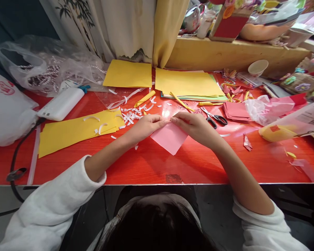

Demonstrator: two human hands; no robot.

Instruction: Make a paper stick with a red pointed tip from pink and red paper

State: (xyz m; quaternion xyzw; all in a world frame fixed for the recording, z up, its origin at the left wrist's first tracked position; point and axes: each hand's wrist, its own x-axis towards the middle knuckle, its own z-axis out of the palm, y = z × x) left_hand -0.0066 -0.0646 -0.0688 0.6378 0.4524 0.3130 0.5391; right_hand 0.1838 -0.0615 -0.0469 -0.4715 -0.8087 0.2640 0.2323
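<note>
Pinching the upper end of a pink paper sheet (173, 140) at the frame's centre, the left hand (151, 122) and right hand (192, 126) almost meet on my remote view. Just right of them I see black-handled scissors (212, 116); left, white paper scraps (131, 118); at upper centre, a yellow paper stack (185, 83).

"What holds all this up?"
"A red table (199, 169), its near edge running along six o'clock."
"And on it, going round?"
"Yellow sheets (128, 75) at eleven, a paper stack (185, 83) topped with yellow at one."
"Towards nine?"
"Long yellow strips (68, 134); white scraps (129, 118) lie strewn at ten, closer in."
"Towards three?"
"Scissors (214, 116), with a red paper pile (235, 111) just beyond them."
</note>
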